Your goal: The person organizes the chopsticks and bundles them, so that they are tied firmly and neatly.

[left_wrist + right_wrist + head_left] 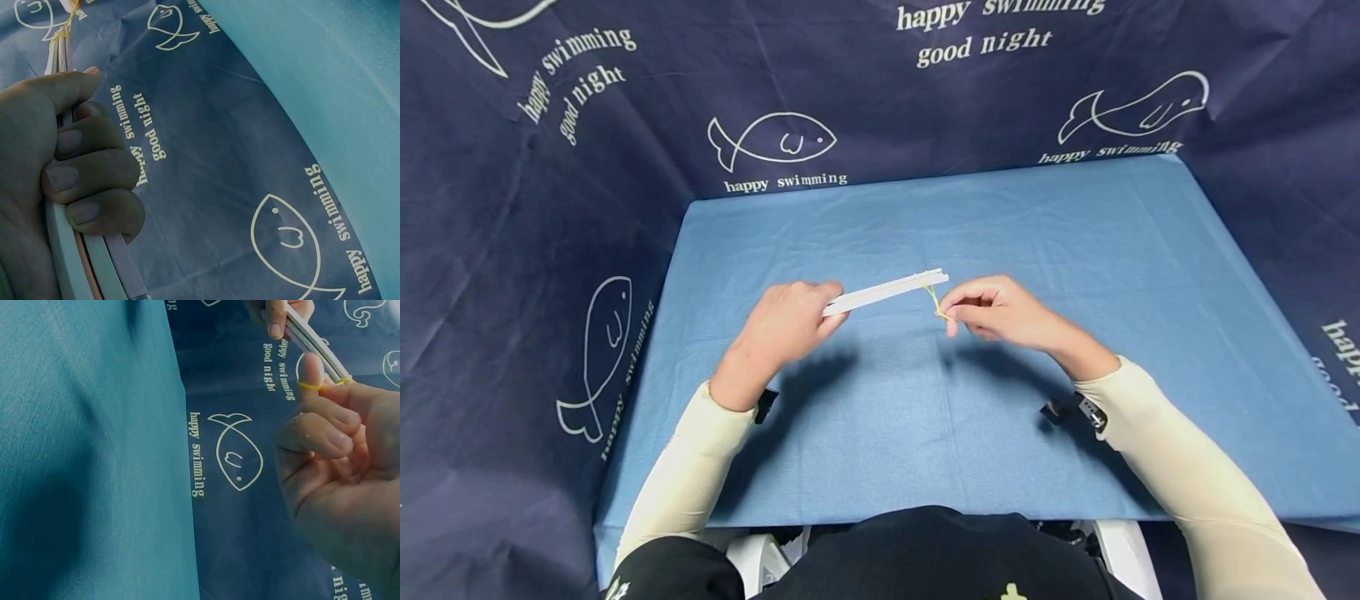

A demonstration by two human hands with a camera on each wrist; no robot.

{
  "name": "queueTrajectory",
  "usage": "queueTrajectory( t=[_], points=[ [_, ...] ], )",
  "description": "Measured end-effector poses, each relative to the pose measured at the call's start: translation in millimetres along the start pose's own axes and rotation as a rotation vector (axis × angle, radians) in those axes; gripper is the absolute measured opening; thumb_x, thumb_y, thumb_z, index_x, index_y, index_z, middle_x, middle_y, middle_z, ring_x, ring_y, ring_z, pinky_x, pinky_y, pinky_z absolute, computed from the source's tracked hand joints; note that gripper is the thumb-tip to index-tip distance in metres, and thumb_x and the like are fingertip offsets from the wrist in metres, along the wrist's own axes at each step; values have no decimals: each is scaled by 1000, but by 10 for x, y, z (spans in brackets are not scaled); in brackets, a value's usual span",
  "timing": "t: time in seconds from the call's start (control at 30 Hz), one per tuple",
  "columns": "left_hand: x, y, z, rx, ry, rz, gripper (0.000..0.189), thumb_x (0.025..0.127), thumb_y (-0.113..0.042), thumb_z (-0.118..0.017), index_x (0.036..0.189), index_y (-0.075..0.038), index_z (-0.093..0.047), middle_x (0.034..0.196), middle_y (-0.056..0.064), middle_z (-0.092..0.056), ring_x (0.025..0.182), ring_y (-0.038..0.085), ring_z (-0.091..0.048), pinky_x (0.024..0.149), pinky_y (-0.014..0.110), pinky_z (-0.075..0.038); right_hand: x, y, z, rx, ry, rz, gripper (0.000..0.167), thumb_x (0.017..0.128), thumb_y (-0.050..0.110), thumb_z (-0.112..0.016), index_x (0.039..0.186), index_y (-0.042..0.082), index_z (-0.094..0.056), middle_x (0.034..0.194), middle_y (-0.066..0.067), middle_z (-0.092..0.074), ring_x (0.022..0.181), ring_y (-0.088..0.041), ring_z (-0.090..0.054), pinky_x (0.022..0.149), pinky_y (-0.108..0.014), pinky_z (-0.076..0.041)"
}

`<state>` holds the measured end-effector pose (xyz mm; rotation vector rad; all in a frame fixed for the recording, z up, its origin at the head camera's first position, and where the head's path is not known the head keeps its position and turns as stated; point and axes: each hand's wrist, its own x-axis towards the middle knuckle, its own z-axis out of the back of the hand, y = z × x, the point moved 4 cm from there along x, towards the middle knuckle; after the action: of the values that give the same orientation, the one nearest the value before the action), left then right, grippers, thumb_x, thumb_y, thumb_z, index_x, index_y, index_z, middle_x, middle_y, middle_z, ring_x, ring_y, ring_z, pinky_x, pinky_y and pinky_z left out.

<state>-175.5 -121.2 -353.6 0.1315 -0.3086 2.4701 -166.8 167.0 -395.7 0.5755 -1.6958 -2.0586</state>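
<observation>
My left hand (786,321) grips one end of a bundle of long, thin white strips (886,292), its fingers curled round them in the left wrist view. The bundle slants up to the right above the table. Near its far end sits a yellow rubber band (934,301), wound round the strips and pulled out toward my right hand (1003,310). In the right wrist view the band (309,385) loops over a fingertip, with the thumb close against it. The other fingers of that hand are curled in. Part of the bundle is hidden inside my left hand.
A blue cloth (880,433) covers the table under both hands. Dark blue curtains (880,100) printed with fish and lettering rise at the back and sides. A dark wrist strap (1092,412) shows at the right sleeve. White chair parts (1126,554) stand at the front edge.
</observation>
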Motion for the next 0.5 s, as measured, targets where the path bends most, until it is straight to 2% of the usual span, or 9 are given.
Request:
queueTrajectory(
  t=[0.17,0.27,0.37,0.5],
  points=[
    [-1,-14,-17,12,28,-8,23,98,-21,-62,79,-12,-52,63,-3,-39,57,23,-46,51,41,-41,9,-58,-2,-41,21,-117,25,100,12,-70,123,7,-77,69,-2,-72,43,-5,-29,46,-24,-25],
    [-2,-31,-36,23,47,-15,22,98,-21,-62,80,-13,-53,63,-3,-41,57,23,-47,51,42,-42,6,-73,-5,-55,33,-147,29,97,17,-74,125,8,-76,63,-2,-71,42,-4,-28,45,-23,-24],
    [0,-52,-55,44,71,-29,22,98,-21,-61,79,-15,-52,63,-4,-41,57,22,-47,51,41,-41,-3,-51,-19,-33,75,-117,30,98,14,-72,124,0,-73,61,-1,-69,42,-3,-29,44,-23,-24],
    [11,-89,-80,78,104,-67,23,99,-25,-60,80,-16,-52,63,-4,-42,57,20,-47,51,41,-42,-9,-11,-37,31,168,-38,31,97,4,-66,121,-15,-65,62,1,-70,42,-1,-37,42,-25,-22]
  ],
)
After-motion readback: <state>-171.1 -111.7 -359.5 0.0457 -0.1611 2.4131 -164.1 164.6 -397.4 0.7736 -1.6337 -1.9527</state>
